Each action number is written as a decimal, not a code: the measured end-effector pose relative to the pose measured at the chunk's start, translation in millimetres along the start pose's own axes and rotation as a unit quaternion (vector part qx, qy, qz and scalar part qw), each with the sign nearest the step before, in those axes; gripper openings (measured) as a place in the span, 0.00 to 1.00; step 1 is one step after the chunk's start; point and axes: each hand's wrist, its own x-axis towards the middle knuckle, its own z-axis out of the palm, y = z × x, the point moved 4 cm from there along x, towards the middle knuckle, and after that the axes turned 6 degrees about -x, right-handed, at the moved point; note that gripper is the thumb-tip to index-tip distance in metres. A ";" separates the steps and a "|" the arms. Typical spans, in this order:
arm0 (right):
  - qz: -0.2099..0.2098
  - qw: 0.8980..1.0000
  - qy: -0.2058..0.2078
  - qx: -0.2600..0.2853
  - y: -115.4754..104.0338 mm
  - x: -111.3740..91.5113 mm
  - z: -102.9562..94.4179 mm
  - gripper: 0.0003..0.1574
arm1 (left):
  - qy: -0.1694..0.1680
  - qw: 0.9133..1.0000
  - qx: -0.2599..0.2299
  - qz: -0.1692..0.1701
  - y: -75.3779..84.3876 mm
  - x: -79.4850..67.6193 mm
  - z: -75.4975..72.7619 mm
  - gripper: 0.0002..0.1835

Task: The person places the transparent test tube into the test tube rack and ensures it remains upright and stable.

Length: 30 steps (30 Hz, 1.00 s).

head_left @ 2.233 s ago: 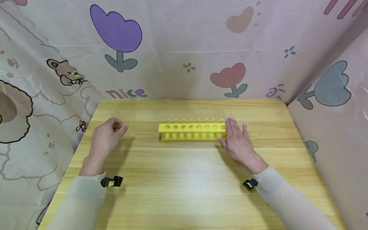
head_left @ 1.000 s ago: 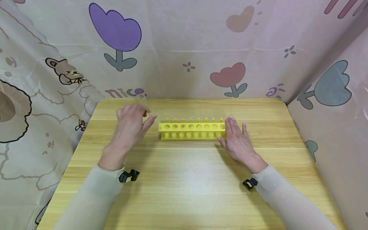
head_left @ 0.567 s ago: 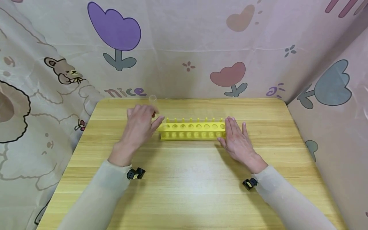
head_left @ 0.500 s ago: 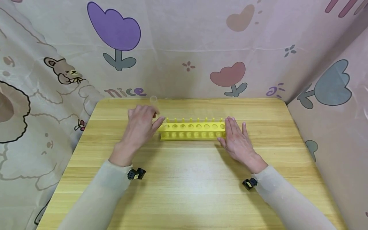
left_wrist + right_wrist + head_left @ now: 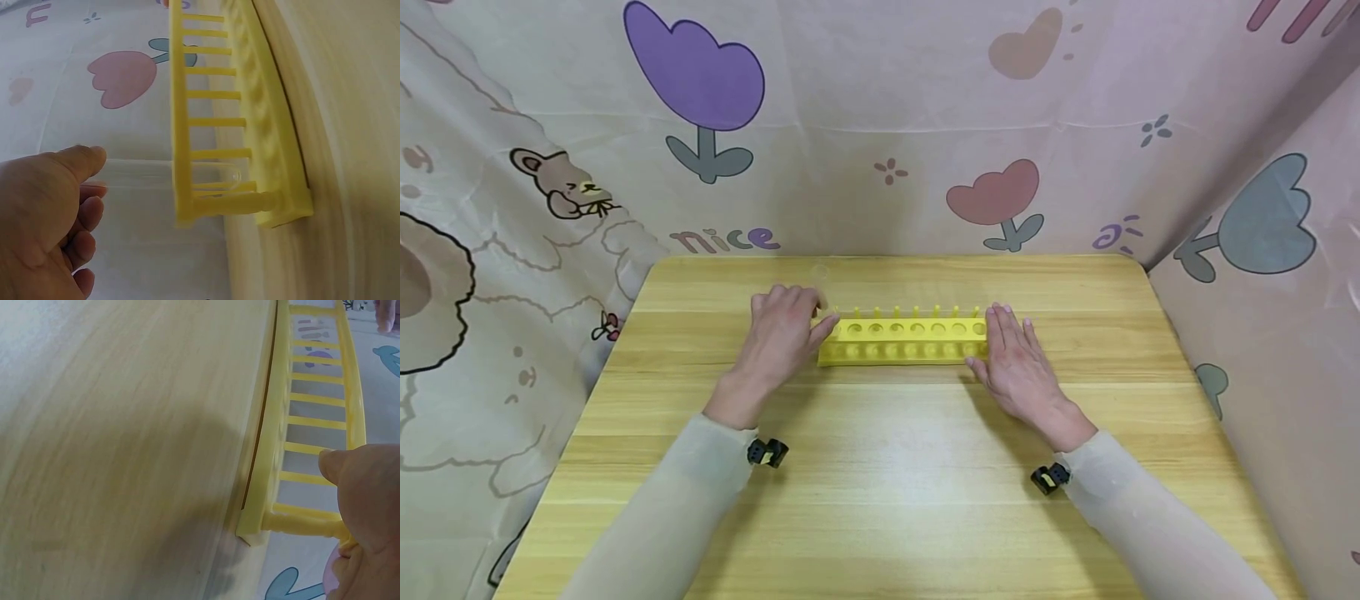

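A yellow test tube rack [image 5: 906,338] with a row of holes and a row of pegs along its back stands on the table. My left hand [image 5: 778,333] is at its left end, pinching a clear test tube [image 5: 137,174] between thumb and fingers. In the left wrist view the tube passes through the end hole of the top plate, its rounded tip between the top plate and the base. My right hand [image 5: 1021,371] rests on the rack's right end, fingers straight; in the right wrist view its thumb [image 5: 331,465] lies along the side.
The wooden table [image 5: 880,467] runs up to a patterned cloth [image 5: 850,100] hanging behind it and along both sides. A small black camera [image 5: 767,452] is worn on the left wrist, and another camera [image 5: 1049,478] on the right.
My left hand has carried the test tube rightwards from the table's left side to the rack and lowered it into the leftmost hole. My right hand has stayed on the rack.
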 end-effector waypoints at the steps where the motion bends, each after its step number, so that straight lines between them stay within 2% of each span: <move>1: 0.000 1.000 0.001 0.001 -0.2 0.0 0.0 0.55 | -0.002 1.000 0.001 -0.003 -1.0 -0.1 1.4 0.18; 13: -0.002 1.000 0.009 -0.006 -2.3 0.0 -2.2 0.54 | -0.022 1.000 0.013 -0.007 -8.7 -4.3 16.9 0.19; 30: -0.002 1.000 0.009 -0.006 -1.5 0.2 -1.6 0.54 | -0.029 0.999 0.021 -0.007 -14.4 -5.5 26.1 0.21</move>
